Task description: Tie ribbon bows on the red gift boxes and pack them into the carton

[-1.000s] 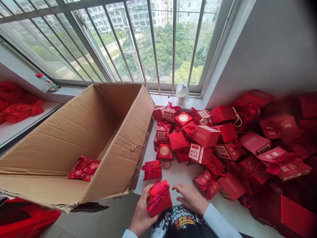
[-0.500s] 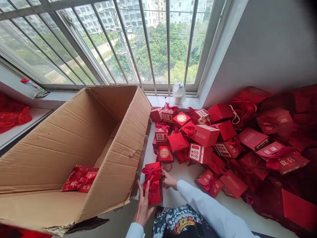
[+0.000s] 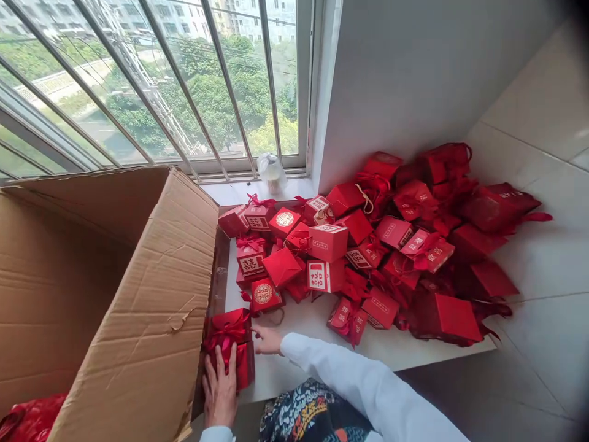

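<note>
Two red gift boxes tied with red ribbon stand stacked at the side of a cardboard carton. My left hand presses its spread fingers against the front of the lower box and holds the stack. My right hand lies open on the white ledge, its fingertips close to the upper box. Behind them spreads a heap of red gift boxes and bags, some printed with gold or white emblems. The carton's near flap hides its inside.
A loose red bag lies at the bottom left beside the carton. A barred window rises behind the ledge, with a plastic bag on its sill. A grey wall and white floor tiles border the heap on the right.
The view has swung right, showing more floor tiles. My hands have carried the ribboned stack left, against the carton, and my left hand now grips it.
</note>
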{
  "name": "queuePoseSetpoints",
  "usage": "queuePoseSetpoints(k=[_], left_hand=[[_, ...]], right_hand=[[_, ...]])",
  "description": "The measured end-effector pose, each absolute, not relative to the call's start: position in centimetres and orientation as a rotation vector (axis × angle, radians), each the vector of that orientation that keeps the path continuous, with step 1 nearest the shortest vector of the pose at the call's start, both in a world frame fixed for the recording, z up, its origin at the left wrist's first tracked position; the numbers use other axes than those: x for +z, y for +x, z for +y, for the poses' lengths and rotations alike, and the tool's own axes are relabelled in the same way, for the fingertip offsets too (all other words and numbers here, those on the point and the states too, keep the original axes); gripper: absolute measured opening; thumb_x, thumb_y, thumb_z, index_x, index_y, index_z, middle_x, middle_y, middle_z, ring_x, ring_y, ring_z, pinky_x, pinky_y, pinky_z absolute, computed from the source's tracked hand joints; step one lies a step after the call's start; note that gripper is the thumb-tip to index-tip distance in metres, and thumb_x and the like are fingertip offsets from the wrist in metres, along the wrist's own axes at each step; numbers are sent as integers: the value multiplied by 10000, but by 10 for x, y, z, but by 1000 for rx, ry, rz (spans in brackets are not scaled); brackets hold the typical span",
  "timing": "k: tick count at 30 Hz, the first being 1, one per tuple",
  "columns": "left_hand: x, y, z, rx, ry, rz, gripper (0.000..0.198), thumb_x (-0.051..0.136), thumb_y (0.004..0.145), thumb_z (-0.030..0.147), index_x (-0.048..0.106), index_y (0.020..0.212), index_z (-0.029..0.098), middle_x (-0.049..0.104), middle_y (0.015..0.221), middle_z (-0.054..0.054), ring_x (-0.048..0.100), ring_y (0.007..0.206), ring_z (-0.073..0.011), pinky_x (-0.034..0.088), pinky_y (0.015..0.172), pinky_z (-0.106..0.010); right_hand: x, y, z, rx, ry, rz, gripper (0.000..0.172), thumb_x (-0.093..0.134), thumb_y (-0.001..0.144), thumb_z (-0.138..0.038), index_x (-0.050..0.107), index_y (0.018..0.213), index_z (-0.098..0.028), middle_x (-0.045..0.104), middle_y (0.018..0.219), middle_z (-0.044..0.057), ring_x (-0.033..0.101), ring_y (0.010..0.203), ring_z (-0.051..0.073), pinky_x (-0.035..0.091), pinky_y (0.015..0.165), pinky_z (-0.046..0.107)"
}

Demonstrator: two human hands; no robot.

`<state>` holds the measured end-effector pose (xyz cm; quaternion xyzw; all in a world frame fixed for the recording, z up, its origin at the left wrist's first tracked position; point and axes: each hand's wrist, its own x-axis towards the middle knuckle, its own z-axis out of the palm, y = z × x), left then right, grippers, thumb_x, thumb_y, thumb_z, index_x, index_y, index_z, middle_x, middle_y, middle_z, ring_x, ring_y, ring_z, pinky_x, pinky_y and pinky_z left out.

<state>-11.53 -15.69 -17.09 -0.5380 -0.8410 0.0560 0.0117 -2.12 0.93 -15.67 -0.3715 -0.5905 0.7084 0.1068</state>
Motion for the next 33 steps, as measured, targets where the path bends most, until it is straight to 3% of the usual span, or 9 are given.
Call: queuePoseSetpoints(k=[3, 6, 10, 14, 16, 18, 21, 25, 33], left_hand=[[-169, -109, -159, 245, -1681, -2613, 870, 575, 709, 41, 190, 1466, 225, 221, 1495, -240, 88, 1375, -479, 414, 919, -615], [-165, -104, -155, 149, -1648, -2676, 612, 538, 788, 149, 405, 1385, 167, 271, 1473, -234, 71, 1373, -491, 421, 881, -645], [-151, -90, -118, -181, -1877, -2697, 401, 413, 878, 223, 570, 1233, 121, 447, 1380, -188, 282, 1344, -418, 439, 941, -563], [-111, -53, -53, -291, -2305, -2620, 402, 417, 879, 157, 523, 1266, 186, 586, 1262, -101, 541, 1181, -241, 456, 989, -411], [-85, -28, -24, -165, -2448, -2549, 432, 434, 844, 74, 528, 1253, 177, 591, 1258, -97, 547, 1166, -232, 434, 1005, -424], [-64, -4, -3, -63, -2582, -2450, 445, 463, 828, 49, 525, 1250, 178, 592, 1259, -93, 547, 1160, -236, 420, 1009, -437], [-47, 24, 11, 22, -2751, -2322, 442, 497, 821, 46, 528, 1235, 198, 604, 1241, -76, 558, 1136, -241, 427, 984, -435], [-45, 42, 12, 2, -2810, -2318, 374, 505, 826, 62, 568, 1171, 191, 639, 1174, -73, 588, 1081, -249, 449, 943, -421], [-53, 41, 24, -918, -2527, -2596, 424, 532, 811, 124, 540, 1221, 235, 587, 1236, -87, 574, 1115, -236, 465, 960, -397]], right_hand=[[-143, 43, 26, 2001, -1076, -1994, 234, 665, 597, -74, 693, 789, -203, 666, 672, -35, 640, 656, 153, 520, 680, 288], [-126, 129, 44, 1689, -1212, -2074, 306, 502, 717, -82, 683, 918, -226, 697, 831, -6, 652, 811, 160, 502, 750, 276], [-115, 225, 75, 1113, -1601, -2004, 349, 313, 834, -143, 616, 1008, -152, 639, 1019, 109, 596, 981, 226, 429, 905, 407], [-127, 247, 112, 825, -1718, -2054, 316, 346, 857, -209, 587, 1054, -152, 591, 1112, 125, 545, 1060, 241, 398, 948, 410], [-137, 233, 130, 766, -1719, -2134, 348, 480, 811, -253, 559, 1134, -152, 526, 1247, 132, 489, 1147, 254, 381, 976, 392], [-146, 213, 144, 716, -1749, -2202, 561, 627, 707, -296, 506, 1228, -126, 469, 1317, 173, 443, 1192, 310, 378, 971, 424], [-153, 190, 155, 641, -1830, -2255, 794, 719, 597, -344, 448, 1293, -74, 501, 1248, 235, 432, 1171, 387, 389, 916, 494], [-145, 185, 153, 534, -1870, -2278, 782, 703, 582, -323, 459, 1288, -92, 552, 1166, 199, 459, 1120, 360, 394, 901, 464], [-66, 236, 142, 378, -1703, -2181, 780, 627, 661, -391, 415, 1345, -84, 542, 1193, 140, 435, 1121, 312, 356, 996, 421]])
